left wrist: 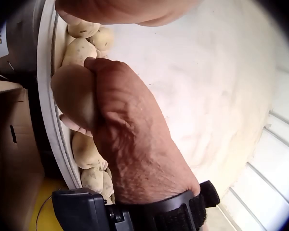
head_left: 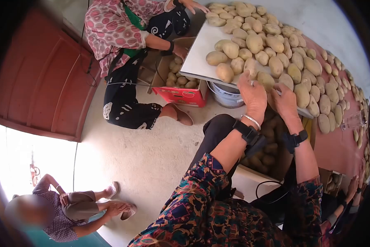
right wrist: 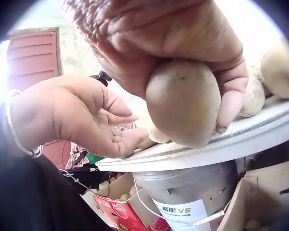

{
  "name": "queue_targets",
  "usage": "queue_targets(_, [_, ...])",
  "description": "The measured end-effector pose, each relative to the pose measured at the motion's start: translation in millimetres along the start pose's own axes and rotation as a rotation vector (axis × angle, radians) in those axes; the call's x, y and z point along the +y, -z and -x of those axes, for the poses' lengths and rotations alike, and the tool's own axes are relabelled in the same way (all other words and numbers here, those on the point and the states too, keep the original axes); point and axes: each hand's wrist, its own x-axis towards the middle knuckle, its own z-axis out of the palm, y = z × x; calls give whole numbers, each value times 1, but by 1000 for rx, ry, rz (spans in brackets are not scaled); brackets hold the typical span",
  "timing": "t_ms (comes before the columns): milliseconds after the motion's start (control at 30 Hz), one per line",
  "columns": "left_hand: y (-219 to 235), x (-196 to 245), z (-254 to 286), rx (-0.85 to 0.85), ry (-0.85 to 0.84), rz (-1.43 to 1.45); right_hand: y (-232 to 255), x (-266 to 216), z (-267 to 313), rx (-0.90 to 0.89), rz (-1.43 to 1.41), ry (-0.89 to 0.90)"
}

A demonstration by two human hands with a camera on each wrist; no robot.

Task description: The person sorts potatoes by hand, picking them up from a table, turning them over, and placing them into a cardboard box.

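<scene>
My right hand (head_left: 284, 101) grips a pale potato (right wrist: 183, 103) at the front edge of the white board (head_left: 199, 57), with fingers curled round its far side. In the left wrist view the same potato (left wrist: 74, 96) bulges out of the right hand (left wrist: 130, 120). Beside it, my left hand (head_left: 254, 99) reaches over the board edge, fingertips right at another potato (head_left: 249, 66). In the right wrist view the left hand (right wrist: 77, 115) has loosely bent fingers, with nothing visible between them. Many potatoes (head_left: 275, 66) are spread over the board.
Beneath the board stand a bucket (head_left: 226, 99) and a red carton of potatoes (head_left: 180, 95). Another box of potatoes (head_left: 267, 154) is below my arms. A person in a pink patterned top (head_left: 113, 33) sits at upper left; another (head_left: 57, 210) sits at lower left. A glass (head_left: 353, 120) stands at right.
</scene>
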Motion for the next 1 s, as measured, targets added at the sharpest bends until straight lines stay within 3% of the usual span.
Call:
queue_targets(33, [0,10,1,-12,14,0,2,9,0,29,-61,-15])
queue_targets(100, [-9,-13,-15,-48,89,86,7,14,5,116,-163,-22])
queue_targets(133, [2,11,-10,-97,179,263,13,16,9,107,-291,-72])
queue_targets(167, [-5,2,-15,-69,229,283,21,14,14,88,-452,-158])
queue_targets(200, [-1,-20,-28,-304,294,343,19,26,16,67,-639,-232])
queue_targets(233, [-18,-84,-54,-456,395,762,18,36,21,48,-835,-294])
queue_targets(267, [-18,-54,-42,-298,429,600,28,34,29,75,-833,-310])
queue_targets(300, [-17,-22,-29,-135,451,436,41,26,40,15,-1016,-414])
queue_targets(333, [-22,-22,-27,-153,452,430,50,24,50,-50,-1201,-513])
queue_targets(400, [-31,-18,-23,1,122,24,54,38,64,-81,-1251,-516])
queue_targets(500, [-28,3,-17,-85,260,-33,53,56,82,-111,-1287,-491])
queue_targets(633, [-35,5,-20,-64,154,-202,55,59,94,-90,-1305,-523])
queue_targets(667, [-35,1,-22,-57,59,-220,58,57,95,-107,-1329,-521])
queue_targets(833, [-44,-13,-33,-14,100,-149,69,60,98,-144,-1535,-578])
queue_targets(933, [-45,-6,-34,43,292,438,72,69,97,-100,-1758,-610])
queue_targets(1000, [-31,14,-25,-49,355,489,76,74,95,-85,-1835,-626])
